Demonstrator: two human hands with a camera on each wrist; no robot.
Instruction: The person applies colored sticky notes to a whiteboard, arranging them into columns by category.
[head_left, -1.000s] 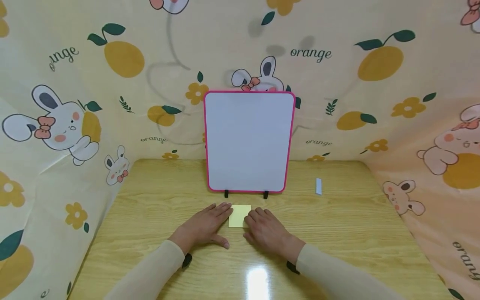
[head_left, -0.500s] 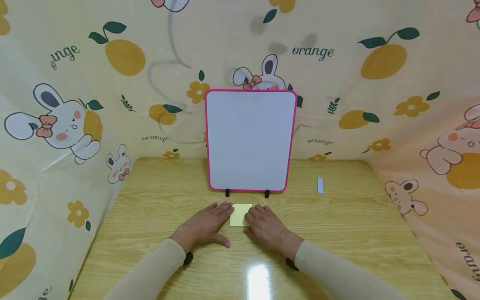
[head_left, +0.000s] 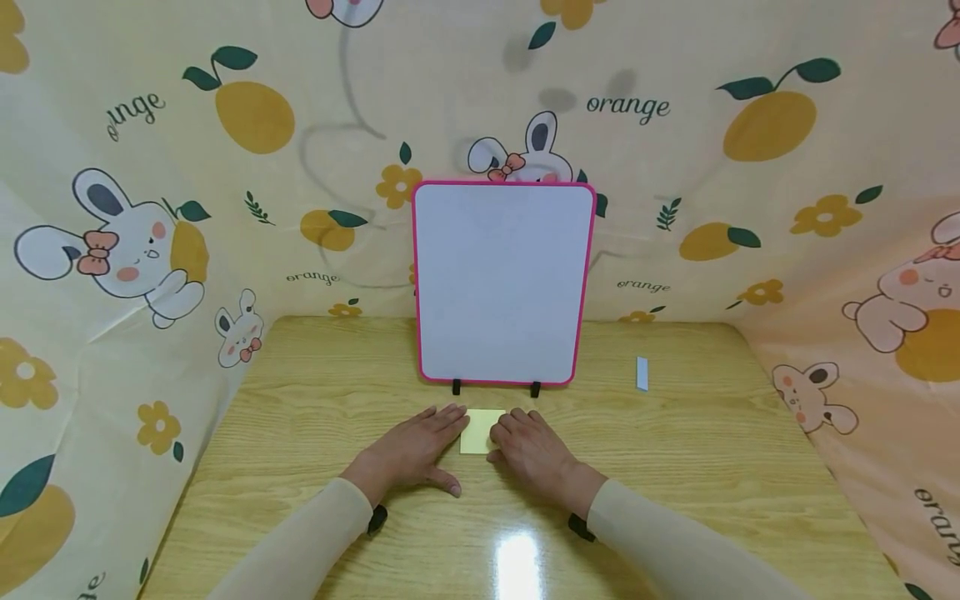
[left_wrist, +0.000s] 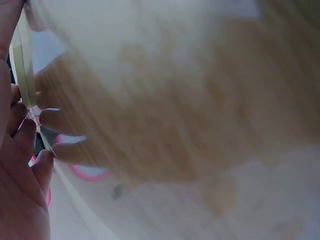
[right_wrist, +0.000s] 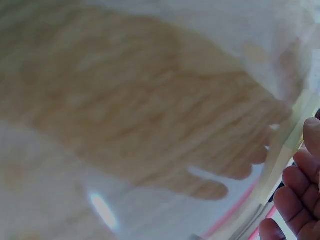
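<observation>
A square yellow sticky note lies flat on the wooden table in the head view. My left hand rests palm down beside it, fingers straight, with the fingertips at the note's left edge and the thumb spread toward me. Over the note's right edge, my right hand has its fingers curled and its thumb tucked in by the lower right corner, pinching there. The right hand shows its bent fingers at the right border of its wrist view; the left hand appears at the left border of its own.
Behind the note stands a white board with a pink frame, on small black feet. A pale blue strip lies on the table to the right. Patterned cloth walls the table at the back and sides.
My right thumb has drawn in closer to the note's lower right corner. The left hand stays in place, and the head view has shifted slightly.
</observation>
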